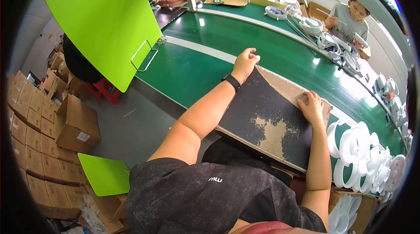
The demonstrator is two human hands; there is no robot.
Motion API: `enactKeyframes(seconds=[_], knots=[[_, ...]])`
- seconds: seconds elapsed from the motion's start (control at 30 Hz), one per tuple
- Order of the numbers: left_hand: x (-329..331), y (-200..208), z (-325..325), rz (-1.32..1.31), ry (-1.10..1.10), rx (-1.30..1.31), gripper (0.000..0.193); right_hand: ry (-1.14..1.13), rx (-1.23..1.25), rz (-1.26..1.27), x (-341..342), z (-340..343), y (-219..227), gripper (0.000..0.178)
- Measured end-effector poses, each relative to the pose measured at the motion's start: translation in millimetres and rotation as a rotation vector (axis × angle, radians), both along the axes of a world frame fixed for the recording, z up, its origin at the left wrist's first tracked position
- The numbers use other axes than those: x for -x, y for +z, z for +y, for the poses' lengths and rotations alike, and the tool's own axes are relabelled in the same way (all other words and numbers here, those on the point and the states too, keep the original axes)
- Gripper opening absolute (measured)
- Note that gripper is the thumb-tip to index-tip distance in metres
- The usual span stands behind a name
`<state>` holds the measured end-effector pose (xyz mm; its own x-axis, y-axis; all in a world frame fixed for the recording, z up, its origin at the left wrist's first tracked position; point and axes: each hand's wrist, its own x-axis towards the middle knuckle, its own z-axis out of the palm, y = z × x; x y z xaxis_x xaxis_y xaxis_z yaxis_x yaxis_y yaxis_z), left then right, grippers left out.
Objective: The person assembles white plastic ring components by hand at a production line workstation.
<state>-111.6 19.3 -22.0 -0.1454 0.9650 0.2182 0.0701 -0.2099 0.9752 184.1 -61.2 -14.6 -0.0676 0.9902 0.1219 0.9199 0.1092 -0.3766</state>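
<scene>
A worn black board (262, 116), its coating rubbed off in brown patches, lies before me, tilted, at the near edge of the green bench. My left hand (246, 64), with a black band at the wrist, is at its far left corner, fingers curled; whatever they hold, if anything, is hidden. On the board's far right part rests my right hand (311, 107), fingers spread and bent over the bare brown strip. It grasps nothing that I can see.
White rings (350, 142) stand in a cluster right of the board. A large lime-green panel (100, 19) with a wire handle rises at the left. Brown cartons (39, 151) are stacked on the left. Two people work across the green bench (175, 65), among white parts (310, 26).
</scene>
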Motion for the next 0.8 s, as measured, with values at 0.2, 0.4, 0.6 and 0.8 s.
enactKeyframes(seconds=[0.2, 0.4, 0.6, 0.8], knots=[[1, 2, -4, -0.035, 0.0, -0.003, 0.04, 0.004, 0.019, -0.001, -2, -2, -3, 0.047], [0, 8, -7, 0.006, 0.002, 0.004, 0.04, -0.002, -0.027, -0.002, -1, -2, -6, 0.047], [-2, 8, -3, 0.021, -0.018, 0.023, 0.04, -0.001, -0.027, -0.004, -1, 0, -1, 0.047], [8, -7, 0, 0.081, 0.031, -0.026, 0.041, 0.023, -0.044, -0.037, 5, 3, -5, 0.047]])
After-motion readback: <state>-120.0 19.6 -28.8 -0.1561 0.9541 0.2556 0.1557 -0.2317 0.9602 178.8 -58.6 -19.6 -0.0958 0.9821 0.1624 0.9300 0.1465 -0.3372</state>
